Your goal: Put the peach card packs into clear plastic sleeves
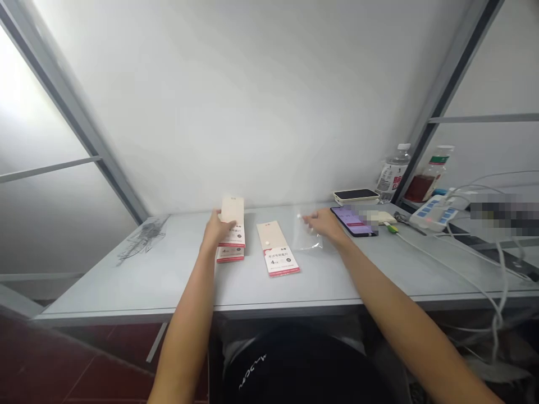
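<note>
My left hand [219, 227] grips a white packet with a red lower edge [232, 216], its thumb on the front. Beneath that packet, the lower end of a similar one [230, 253] shows. Between my hands, a third white-and-red packet [278, 249] lies slightly slanted on the desk. On the right, my right hand [318, 220] has its fingers at a clear plastic bag [306, 235] that rests on the desk. The fingertips look drawn together on the bag's upper part.
At the right are a lit phone [351, 220], another phone [356, 195], a clear bottle [393, 171], a jar of dark red liquid [427, 177], a power strip [435, 212] and white cables [455, 272]. Dark scribble-like marks [143, 238] are at the desk's left.
</note>
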The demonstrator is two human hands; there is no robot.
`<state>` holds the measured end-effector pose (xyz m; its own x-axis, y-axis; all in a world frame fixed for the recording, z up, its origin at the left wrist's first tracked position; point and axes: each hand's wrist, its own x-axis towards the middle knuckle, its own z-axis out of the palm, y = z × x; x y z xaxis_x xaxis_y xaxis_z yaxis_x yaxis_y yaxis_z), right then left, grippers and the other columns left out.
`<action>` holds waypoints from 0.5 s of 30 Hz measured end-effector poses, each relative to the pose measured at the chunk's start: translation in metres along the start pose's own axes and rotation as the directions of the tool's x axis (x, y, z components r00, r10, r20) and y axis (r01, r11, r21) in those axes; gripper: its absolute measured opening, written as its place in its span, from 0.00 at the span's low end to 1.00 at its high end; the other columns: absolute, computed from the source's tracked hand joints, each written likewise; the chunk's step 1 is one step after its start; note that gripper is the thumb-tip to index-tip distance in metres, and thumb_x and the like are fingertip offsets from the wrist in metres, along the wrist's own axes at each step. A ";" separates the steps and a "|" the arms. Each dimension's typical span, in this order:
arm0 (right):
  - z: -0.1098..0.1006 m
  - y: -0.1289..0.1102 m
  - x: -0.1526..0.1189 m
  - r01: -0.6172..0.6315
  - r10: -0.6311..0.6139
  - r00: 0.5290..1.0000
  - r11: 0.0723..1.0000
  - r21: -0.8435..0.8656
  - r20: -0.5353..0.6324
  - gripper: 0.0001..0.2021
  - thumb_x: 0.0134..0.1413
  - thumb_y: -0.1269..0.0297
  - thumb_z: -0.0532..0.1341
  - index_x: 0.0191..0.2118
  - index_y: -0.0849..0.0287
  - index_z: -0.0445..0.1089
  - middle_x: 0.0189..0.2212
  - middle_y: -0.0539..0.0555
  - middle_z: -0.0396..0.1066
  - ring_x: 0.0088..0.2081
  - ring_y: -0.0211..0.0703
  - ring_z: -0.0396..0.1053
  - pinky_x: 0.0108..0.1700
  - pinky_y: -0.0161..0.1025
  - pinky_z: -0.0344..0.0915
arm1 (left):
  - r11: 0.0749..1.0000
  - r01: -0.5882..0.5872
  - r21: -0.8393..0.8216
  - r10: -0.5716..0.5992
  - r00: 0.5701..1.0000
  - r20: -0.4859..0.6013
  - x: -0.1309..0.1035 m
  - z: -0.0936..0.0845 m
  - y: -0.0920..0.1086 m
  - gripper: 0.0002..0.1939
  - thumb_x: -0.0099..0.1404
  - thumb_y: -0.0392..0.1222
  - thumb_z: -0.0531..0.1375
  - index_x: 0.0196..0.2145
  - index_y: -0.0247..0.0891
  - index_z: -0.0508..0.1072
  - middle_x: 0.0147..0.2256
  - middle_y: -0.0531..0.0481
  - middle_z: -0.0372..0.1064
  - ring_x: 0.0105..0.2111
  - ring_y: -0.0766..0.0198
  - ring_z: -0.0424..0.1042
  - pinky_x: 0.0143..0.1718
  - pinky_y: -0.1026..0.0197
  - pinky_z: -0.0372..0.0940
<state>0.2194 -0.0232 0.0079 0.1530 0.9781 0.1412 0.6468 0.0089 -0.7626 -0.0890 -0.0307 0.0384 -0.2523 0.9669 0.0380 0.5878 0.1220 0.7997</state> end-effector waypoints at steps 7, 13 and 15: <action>0.010 -0.027 -0.015 0.013 -0.086 0.989 0.866 0.499 0.123 0.18 0.47 0.53 0.59 0.37 0.63 0.72 0.29 0.57 0.74 0.16 0.32 0.59 0.18 0.32 0.55 | 0.799 -0.126 -0.588 0.359 0.885 0.297 -0.029 0.031 0.029 0.38 0.52 0.50 0.64 0.58 0.42 0.54 0.32 0.47 0.73 0.26 0.63 0.72 0.28 0.60 0.66; 0.036 -0.036 -0.028 0.159 -0.270 0.959 0.775 0.612 0.092 0.09 0.41 0.59 0.62 0.22 0.59 0.64 0.22 0.52 0.69 0.24 0.40 0.64 0.24 0.35 0.61 | 0.795 -0.091 -0.600 0.515 0.624 0.588 -0.058 0.063 0.038 0.21 0.52 0.53 0.63 0.38 0.33 0.71 0.32 0.43 0.73 0.30 0.59 0.73 0.29 0.61 0.65; 0.037 -0.035 -0.028 0.175 -0.274 0.960 0.762 0.623 0.066 0.09 0.40 0.60 0.61 0.22 0.58 0.63 0.24 0.51 0.69 0.26 0.42 0.64 0.26 0.37 0.62 | 0.798 -0.144 -0.586 0.527 0.637 0.562 -0.060 0.066 0.037 0.20 0.53 0.54 0.62 0.37 0.35 0.71 0.32 0.45 0.72 0.30 0.61 0.72 0.29 0.62 0.65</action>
<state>0.1644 -0.0430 0.0071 -0.0794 0.9497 0.3029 0.0544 0.3075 -0.9500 -0.0012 -0.0695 0.0264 0.5811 0.8065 0.1093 0.0550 -0.1729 0.9834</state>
